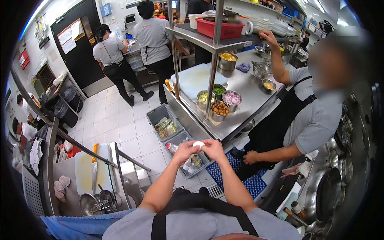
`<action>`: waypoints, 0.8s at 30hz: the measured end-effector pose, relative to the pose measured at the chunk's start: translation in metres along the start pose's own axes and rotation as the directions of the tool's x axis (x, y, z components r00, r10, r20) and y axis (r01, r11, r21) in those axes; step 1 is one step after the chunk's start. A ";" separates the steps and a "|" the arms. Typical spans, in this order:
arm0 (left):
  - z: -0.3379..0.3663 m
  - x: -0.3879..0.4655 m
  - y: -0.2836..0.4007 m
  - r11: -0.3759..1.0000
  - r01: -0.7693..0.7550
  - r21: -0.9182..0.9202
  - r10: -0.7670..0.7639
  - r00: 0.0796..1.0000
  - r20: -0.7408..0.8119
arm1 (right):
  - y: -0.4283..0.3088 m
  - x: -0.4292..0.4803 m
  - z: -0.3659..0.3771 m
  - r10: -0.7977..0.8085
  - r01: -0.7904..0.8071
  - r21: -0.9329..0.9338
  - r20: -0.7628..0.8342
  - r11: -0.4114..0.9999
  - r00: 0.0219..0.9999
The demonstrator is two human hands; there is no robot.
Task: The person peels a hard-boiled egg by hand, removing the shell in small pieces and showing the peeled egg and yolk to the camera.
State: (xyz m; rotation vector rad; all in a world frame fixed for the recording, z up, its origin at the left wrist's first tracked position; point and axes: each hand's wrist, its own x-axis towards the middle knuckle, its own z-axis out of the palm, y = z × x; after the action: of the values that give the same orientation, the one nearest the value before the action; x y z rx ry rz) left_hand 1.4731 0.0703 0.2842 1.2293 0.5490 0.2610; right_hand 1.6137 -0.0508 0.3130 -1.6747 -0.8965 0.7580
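Note:
My left hand (186,151) and my right hand (213,150) meet in front of me, above the floor bins. Between their fingertips they hold a small, smooth white egg (198,145), partly covered by the fingers. Below my hands stands a grey plastic bin (192,175) with mixed packaging waste in it. A second grey bin (149,115) adjoins it on the far side and contains vegetable scraps (165,128). I cannot tell whether the egg is whole or cracked.
A steel worktable (252,100) carries pots of chopped onion (231,98) and browned cubes (220,108). A co-worker (277,120) stands close at right, over a blue mat (219,172). At left, a knife (94,171) lies on a cutting board (81,168). Pans (319,192) line the right side.

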 end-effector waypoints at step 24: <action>0.000 -0.016 0.043 0.986 -0.134 -0.100 0.145 0.982 0.117 | -0.024 0.002 -0.008 -0.018 0.016 0.264 0.004 0.964 1.000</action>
State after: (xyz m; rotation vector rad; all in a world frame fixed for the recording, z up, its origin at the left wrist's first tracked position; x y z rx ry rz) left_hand 1.4644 0.0767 0.3287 1.1880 0.3403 0.3227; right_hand 1.6167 -0.0493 0.3385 -1.4287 -0.7755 0.8330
